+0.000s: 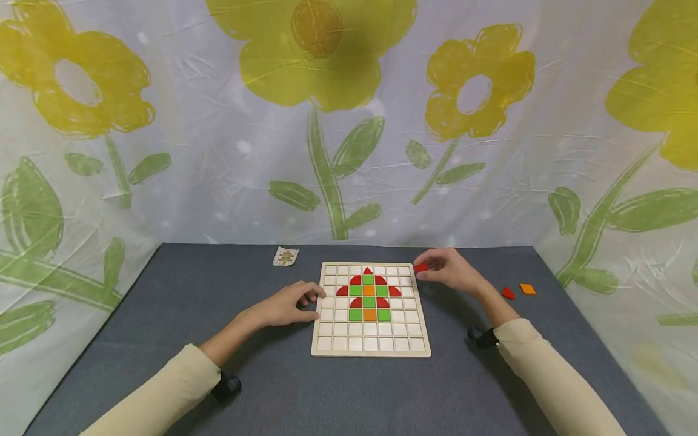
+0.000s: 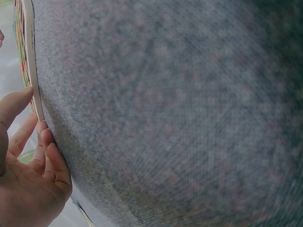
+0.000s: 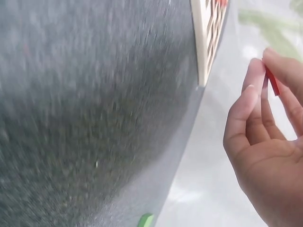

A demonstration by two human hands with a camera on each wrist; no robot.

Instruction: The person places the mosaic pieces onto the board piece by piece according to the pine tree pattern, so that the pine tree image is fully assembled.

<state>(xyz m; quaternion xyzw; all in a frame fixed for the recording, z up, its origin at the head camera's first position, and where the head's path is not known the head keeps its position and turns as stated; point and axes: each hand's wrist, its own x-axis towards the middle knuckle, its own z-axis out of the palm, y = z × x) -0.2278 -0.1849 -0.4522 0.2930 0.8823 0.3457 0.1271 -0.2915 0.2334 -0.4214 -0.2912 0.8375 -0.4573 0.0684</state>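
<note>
A square wooden grid board (image 1: 371,353) lies on the dark table. Red, green and orange tiles on it form a tree-like figure, with a red triangle (image 1: 368,271) at its top. My left hand (image 1: 289,304) touches the board's left edge with thumb and fingertips, fingers slightly bent; the left wrist view shows these fingertips right at the rim. Just off the board's upper right corner, my right hand (image 1: 449,270) pinches a small red tile (image 3: 272,82) between thumb and fingertips. That tile appears edge-on in the right wrist view; its full outline is partly hidden by the fingers.
A loose red tile (image 1: 508,293) with a curved side and an orange square tile (image 1: 527,289) lie right of the right forearm. Behind the board to the left sits a small patterned card (image 1: 285,257). A flower-printed curtain (image 1: 218,151) stands behind the table.
</note>
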